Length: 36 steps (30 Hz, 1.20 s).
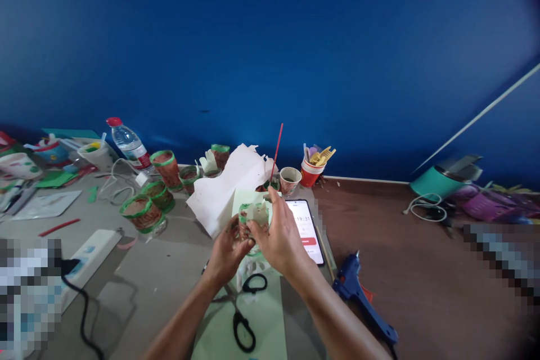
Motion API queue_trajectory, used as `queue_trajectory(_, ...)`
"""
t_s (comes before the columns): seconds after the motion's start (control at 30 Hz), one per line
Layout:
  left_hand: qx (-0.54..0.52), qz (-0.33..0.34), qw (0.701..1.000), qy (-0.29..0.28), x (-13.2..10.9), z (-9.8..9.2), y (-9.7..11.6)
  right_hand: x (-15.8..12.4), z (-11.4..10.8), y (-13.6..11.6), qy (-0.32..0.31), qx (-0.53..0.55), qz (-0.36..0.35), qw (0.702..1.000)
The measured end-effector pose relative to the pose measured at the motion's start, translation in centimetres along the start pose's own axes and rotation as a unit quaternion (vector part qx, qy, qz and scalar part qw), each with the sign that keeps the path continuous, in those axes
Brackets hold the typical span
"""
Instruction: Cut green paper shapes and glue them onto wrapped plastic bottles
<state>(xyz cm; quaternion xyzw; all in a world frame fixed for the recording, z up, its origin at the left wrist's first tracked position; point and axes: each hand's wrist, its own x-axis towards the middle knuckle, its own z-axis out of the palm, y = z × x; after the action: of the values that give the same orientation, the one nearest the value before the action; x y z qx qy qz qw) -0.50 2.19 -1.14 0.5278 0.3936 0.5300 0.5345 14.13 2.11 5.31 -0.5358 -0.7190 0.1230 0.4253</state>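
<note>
While my left hand [230, 248] grips a cup [243, 229] at lower centre, my right hand [282, 230] holds a pale scrap [258, 212] against it, above the scissors [237, 318].

Along the table's [379, 214] far edge, left to right, come a bottle [134, 147], paper [230, 177], a cup [310, 175] of cutlery [324, 156] and, seemingly, a canister [434, 183]. Toward the near edge, scissors [238, 314] lie on a sheet [270, 326], between a power strip [90, 256] and a glue gun [353, 281]; a phone [307, 232] lies right of a pot [243, 219].
</note>
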Motion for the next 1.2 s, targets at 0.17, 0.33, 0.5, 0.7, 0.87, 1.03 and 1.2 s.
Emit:
queue_trajectory(0.17,0.001,-0.004,1.0,0.003,0.0,0.0,-0.1,-0.2,0.5,0.0,0.02,-0.027,-0.019,0.999)
queue_trajectory(0.33,-0.021,-0.002,1.0,-0.006,0.1,0.0,0.0,0.0,-0.1,-0.2,-0.004,0.012,0.008,1.0)
queue_trajectory(0.5,-0.076,0.002,0.997,-0.023,0.4,0.3,1.0,0.3,-1.2,-0.2,-0.035,0.18,0.067,0.981)
queue_trajectory(0.7,-0.081,0.006,0.996,-0.026,0.4,0.5,1.4,0.8,-2.0,0.2,0.063,0.332,0.144,0.93)
queue_trajectory(0.87,-0.09,0.03,0.995,-0.022,0.6,0.3,0.9,1.2,-2.1,0.7,0.151,0.457,0.143,0.865)
queue_trajectory(1.03,-0.091,0.039,0.995,-0.016,0.8,0.0,0.5,1.3,-3.0,0.0,0.176,0.501,0.144,0.835)
queue_trajectory(1.2,-0.092,0.045,0.995,0.001,0.8,-0.3,-0.2,1.1,-4.1,-1.0,0.178,0.532,0.141,0.816)
